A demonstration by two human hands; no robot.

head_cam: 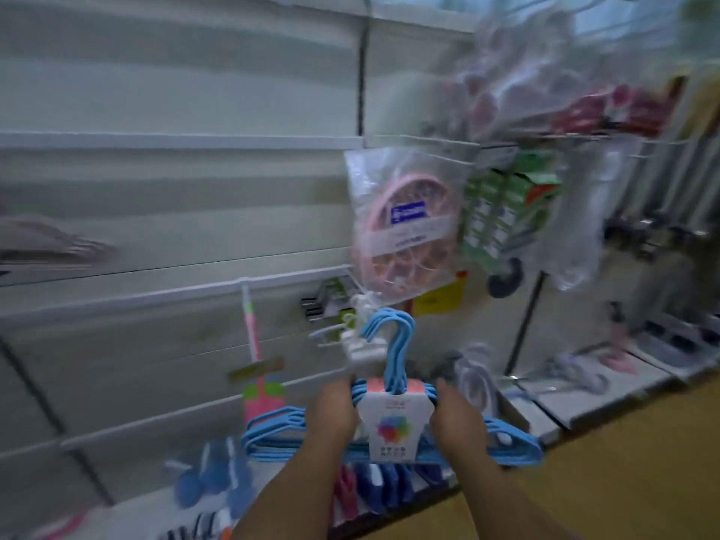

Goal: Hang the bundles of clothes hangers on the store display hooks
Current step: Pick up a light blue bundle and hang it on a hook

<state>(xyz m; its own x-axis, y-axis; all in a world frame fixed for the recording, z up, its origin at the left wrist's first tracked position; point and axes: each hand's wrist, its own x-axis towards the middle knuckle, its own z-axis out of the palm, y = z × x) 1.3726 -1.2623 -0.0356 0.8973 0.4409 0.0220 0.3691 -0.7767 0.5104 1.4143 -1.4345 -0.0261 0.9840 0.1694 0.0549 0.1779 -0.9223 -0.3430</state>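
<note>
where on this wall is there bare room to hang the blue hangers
Bare slat wall lies left of the bagged pink rack, above the pink brush. Right of the bag it is crowded with boxes and packets. Both hands grip the blue hanger bundle.

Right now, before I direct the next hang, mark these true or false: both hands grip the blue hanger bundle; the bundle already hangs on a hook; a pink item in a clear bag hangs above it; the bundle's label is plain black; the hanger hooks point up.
1. Both hands hold the blue hanger bundle. True: left hand and right hand grip it on either side of the label.
2. The bundle already hangs on a hook. False: it is held in the hands, on no hook.
3. A pink item in a clear bag hangs above it. True.
4. The label is plain black. False: white with a multicoloured print.
5. The hanger hooks point up. True.
</note>
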